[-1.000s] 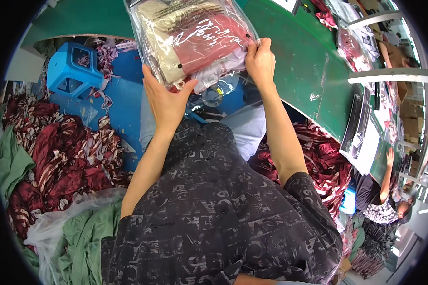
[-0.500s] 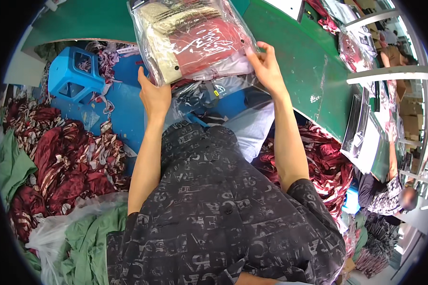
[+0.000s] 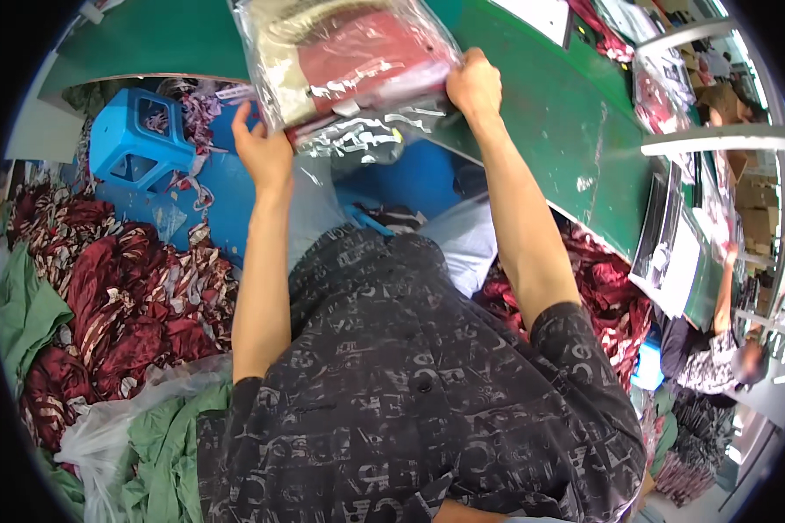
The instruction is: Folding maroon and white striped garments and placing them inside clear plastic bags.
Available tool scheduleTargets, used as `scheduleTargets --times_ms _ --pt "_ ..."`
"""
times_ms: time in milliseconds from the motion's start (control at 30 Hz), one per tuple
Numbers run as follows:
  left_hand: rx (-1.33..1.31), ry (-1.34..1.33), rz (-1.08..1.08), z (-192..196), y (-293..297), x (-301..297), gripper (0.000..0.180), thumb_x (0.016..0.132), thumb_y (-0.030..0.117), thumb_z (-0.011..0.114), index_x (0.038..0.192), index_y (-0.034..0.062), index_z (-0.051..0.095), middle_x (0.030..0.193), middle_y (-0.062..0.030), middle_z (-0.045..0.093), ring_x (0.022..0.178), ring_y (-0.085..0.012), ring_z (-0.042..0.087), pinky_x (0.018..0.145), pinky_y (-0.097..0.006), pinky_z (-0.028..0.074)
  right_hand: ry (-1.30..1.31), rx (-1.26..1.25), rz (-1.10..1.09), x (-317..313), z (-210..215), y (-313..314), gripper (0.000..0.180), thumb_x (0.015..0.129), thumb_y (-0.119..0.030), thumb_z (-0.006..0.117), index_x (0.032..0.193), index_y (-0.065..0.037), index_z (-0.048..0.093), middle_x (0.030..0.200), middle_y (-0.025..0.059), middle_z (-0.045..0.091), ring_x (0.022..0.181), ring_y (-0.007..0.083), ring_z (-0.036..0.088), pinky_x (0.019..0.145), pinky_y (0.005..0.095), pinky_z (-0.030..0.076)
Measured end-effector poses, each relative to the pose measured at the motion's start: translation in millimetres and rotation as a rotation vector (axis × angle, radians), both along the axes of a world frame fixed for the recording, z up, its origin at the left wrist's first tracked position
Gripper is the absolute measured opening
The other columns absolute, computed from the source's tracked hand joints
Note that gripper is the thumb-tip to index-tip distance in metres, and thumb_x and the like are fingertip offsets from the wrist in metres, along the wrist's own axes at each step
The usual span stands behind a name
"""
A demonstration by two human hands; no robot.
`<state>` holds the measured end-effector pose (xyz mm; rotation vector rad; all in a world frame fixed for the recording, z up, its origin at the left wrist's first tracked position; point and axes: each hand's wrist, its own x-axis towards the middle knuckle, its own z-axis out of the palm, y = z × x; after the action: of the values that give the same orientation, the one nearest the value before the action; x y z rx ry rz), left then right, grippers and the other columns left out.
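Observation:
A clear plastic bag with folded cream and dark red fabric (image 3: 366, 57) is held up in front of me, tilted. My right hand (image 3: 475, 85) is closed on its lower right edge. Beside the lower left corner is my left hand (image 3: 263, 155), its visible fingers apart and its knuckles close against the plastic. Whether any left finger reaches under the bag is hidden. Beneath the bag's near edge shows more shiny clear plastic over dark material (image 3: 344, 139).
A green table (image 3: 567, 131) curves round the far side and right. On the blue floor stands a blue plastic stool (image 3: 139, 139). Dark red fabric (image 3: 122, 305) lies heaped at left, with green cloth (image 3: 170, 462) in clear plastic nearer. A co-worker (image 3: 706, 357) is at far right.
The bag has moved up and away from me, its near edge tilting. My right hand has closed round its edge. My left hand has slid left, with its fingers further apart.

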<state>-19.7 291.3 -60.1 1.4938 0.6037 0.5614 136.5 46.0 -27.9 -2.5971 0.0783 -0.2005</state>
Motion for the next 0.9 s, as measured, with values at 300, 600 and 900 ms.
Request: scheduleTargets --times_ms 300,600,900 --pt "-0.359 0.056 0.051 -13 29 -17 0.044 0.099 0.007 0.057 0.139 -0.004 0.04 0.112 -0.0198 0.064 0.083 -0.0191 0.066 0.065 -0.024 0.053 -0.026 0.103 0.153 -40 -6 -10 0.03 0.086 -0.03 0.067 0.084 -0.002 0.055 0.069 0.0177 0.061 0.067 0.0372 0.064 0.065 0.0436 0.052" --pt "-0.318 0.162 0.081 5 45 31 0.038 0.099 0.008 0.057 0.133 -0.008 0.048 0.112 -0.0202 0.065 0.093 -0.0179 0.066 0.074 -0.025 0.054 0.23 0.446 0.06 33 -4 28 0.022 0.086 -0.012 0.069 0.105 -0.006 0.06 0.093 0.011 0.068 0.073 0.0254 0.065 0.071 0.037 0.053" --pt "-0.353 0.299 -0.479 8 100 -13 0.036 0.098 0.013 0.062 0.127 -0.0072 0.057 0.113 -0.017 0.067 0.092 -0.0188 0.067 0.081 -0.027 0.055 -0.338 0.156 0.738 -40 6 8 0.03 0.082 -0.005 0.064 0.112 -0.009 0.061 0.105 0.0037 0.064 0.106 0.0301 0.059 0.094 0.0384 0.048"
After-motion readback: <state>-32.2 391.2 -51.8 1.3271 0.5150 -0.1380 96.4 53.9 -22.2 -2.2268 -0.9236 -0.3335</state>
